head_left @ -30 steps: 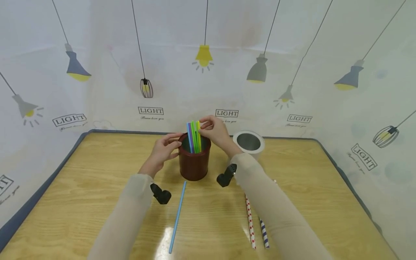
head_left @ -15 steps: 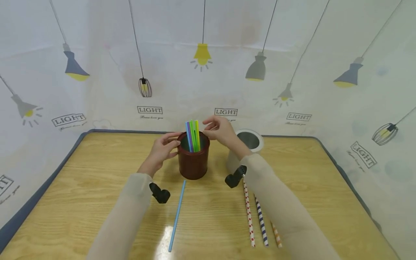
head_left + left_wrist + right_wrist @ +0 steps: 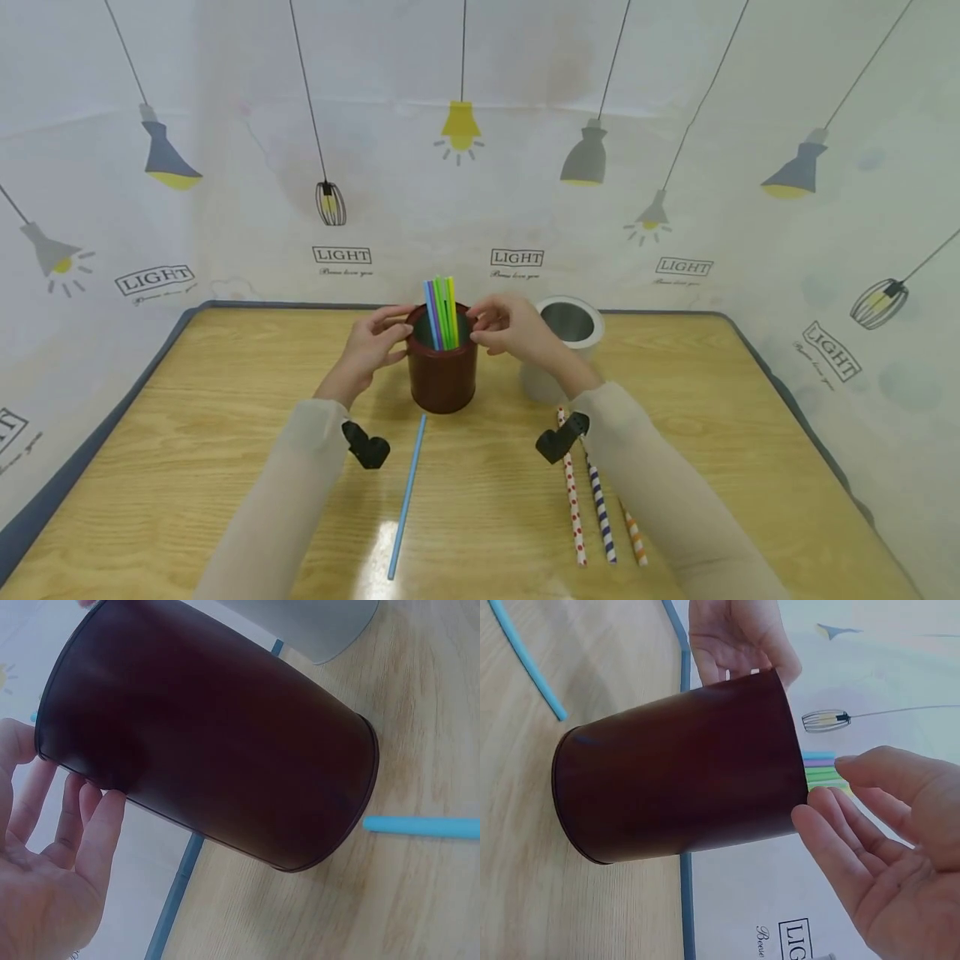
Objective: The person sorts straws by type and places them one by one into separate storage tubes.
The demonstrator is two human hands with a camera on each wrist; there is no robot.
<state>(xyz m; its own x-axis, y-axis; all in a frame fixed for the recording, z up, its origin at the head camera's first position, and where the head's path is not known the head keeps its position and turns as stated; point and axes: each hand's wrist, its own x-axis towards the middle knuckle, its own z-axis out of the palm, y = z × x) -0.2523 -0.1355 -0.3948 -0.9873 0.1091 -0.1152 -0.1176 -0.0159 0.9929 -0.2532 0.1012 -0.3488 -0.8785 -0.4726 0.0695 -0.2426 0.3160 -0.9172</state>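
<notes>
Since the earlier head frames our right hand (image 3: 506, 327) has dropped from the straw tops to the cup's right rim, and its forearm has swung aside, uncovering three patterned paper straws (image 3: 600, 504) on the table (image 3: 187, 433).

Dark red cup (image 3: 441, 371) stands upright mid-table, holding a bunch of plastic straws (image 3: 441, 310) in blue, purple, green and yellow. Left hand (image 3: 371, 346) rests against the cup's left rim; the wrist view shows its fingers (image 3: 90, 825) nearly straight, tips touching the wall. Right hand's fingers (image 3: 840, 847) are loosely open just beside the rim, holding nothing; contact cannot be told.

One light blue straw (image 3: 407, 500) lies in front of the cup. A metal cup (image 3: 570, 329) stands just right of the red one.

Risk, our judgement: neither hand grips the cup, so an uneven push at the rim could tip it and spill the straws. The right forearm, passing low, could roll the paper straws.
</notes>
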